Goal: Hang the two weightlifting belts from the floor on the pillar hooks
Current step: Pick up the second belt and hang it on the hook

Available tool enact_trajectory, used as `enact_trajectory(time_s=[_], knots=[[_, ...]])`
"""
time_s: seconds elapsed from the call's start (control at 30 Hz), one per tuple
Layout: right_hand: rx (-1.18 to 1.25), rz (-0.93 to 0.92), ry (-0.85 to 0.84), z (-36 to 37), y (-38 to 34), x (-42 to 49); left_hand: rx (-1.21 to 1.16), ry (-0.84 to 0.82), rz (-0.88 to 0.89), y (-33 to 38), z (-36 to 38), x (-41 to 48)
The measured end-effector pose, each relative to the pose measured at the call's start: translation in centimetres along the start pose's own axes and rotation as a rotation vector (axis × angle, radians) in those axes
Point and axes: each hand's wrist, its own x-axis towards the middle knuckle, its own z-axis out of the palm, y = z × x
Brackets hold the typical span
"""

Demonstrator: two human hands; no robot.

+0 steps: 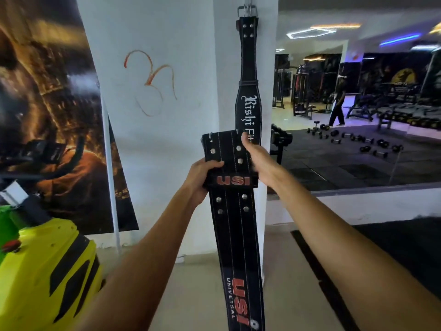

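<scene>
USI belt [235, 225] between left hand [199, 180], right hand [259, 161]

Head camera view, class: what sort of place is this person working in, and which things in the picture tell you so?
Most likely a gym. Dumbbells lie scattered on the dark floor mat, weight benches stand behind them, and a weightlifting belt hangs on the white pillar.

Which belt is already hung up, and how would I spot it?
Find the white pillar in the middle of the gym. On its right edge a black leather belt with white gothic lettering hangs from its metal buckle. The black belt with red USI print, unlike it, is held in the left hand and right hand.
</scene>
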Motion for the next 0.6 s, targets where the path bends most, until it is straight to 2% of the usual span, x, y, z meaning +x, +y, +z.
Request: enact_trajectory(time_s=[0.13,0.27,0.33,0.47,0.6], knots=[[0.048,-0.038,0.122,0.8,0.2,0.8,0.151,0.011,0.104,1.9,1.1,-0.5],[0.185,0.013,0.225,1.3,0.5,0.8,0.05,0.091,0.048,2.7,2.0,-1.0],[0.225,0.001,0.216,1.4,0.3,1.0,-0.026,0.092,0.028,2.8,2.5,-1.1],[0.231,-0.24,0.178,0.9,0.1,0.9,-0.153,0.063,0.099,3.9,2.3,-0.7],[0.15,-0.257,0.178,1.2,0.2,0.0,-0.036,0.095,0.162,3.7,2.2,-0.2]])
